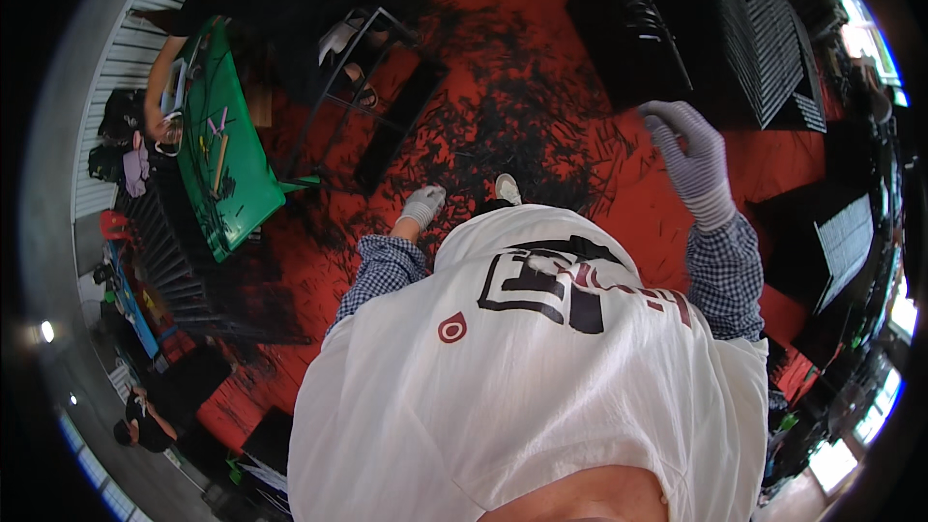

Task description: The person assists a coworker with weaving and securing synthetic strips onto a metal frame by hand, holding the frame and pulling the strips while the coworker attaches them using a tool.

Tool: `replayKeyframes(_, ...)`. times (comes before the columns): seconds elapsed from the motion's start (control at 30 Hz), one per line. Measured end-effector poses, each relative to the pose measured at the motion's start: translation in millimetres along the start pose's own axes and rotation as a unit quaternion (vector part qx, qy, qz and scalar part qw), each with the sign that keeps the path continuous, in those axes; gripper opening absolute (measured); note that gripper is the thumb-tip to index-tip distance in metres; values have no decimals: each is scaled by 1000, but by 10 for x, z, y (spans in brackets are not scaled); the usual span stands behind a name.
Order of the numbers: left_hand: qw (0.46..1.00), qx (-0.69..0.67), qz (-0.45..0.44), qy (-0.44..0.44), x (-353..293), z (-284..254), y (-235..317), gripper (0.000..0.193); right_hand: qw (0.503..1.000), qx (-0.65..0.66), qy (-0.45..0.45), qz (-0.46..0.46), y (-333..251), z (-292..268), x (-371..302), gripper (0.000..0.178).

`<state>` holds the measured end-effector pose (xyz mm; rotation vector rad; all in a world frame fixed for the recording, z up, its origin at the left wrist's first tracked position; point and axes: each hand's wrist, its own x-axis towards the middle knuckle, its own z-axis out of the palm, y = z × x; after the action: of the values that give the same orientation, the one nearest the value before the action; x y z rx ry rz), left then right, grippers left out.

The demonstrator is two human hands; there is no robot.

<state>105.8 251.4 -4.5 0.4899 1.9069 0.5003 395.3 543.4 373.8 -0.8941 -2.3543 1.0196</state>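
My right hand [692,157], in a pale striped knit glove, is raised over the red floor at the right. Its fingers are bent but apart from the thumb, with nothing between them. The nearest thing to it is a tall stack of black sheets [710,48], just beyond the fingertips; I see no clear contact. Lower down, my left hand [422,205] hangs by my left side in a whitish glove. Its fingers look loosely curled and no object shows in them. Checked sleeves cover both forearms.
Black strips [512,135] litter the red floor [619,174]. A green table [227,126] with tools stands at the left, where another person [261,10] works beside a dark metal frame [338,97]. Black stacks [812,232] stand at the right. Another person [147,420] is far lower left.
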Motion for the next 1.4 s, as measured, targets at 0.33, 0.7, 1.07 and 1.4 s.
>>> replayKeyframes(0.33, 879, -198, 393, 181, -1478, -1545, 2150, 22, 952, 107, -48, -282, -1014, -413, 871, 27)
replayKeyframes(0.7, 607, -28, 649, 458, -3837, -1675, 3121, 40, 867, 144, -153, -452, -1510, -301, 1264, 48)
replayKeyframes(1.07, 581, 46, 654, 483, -4206, -941, 3737, 39, 859, 196, -97, -463, -1139, -758, 1717, 53)
replayKeyframes(1.4, 547, 44, 650, 526, -4199, -1258, 4279, 39, 858, 199, -48, -471, -1453, -1120, 2496, 57)
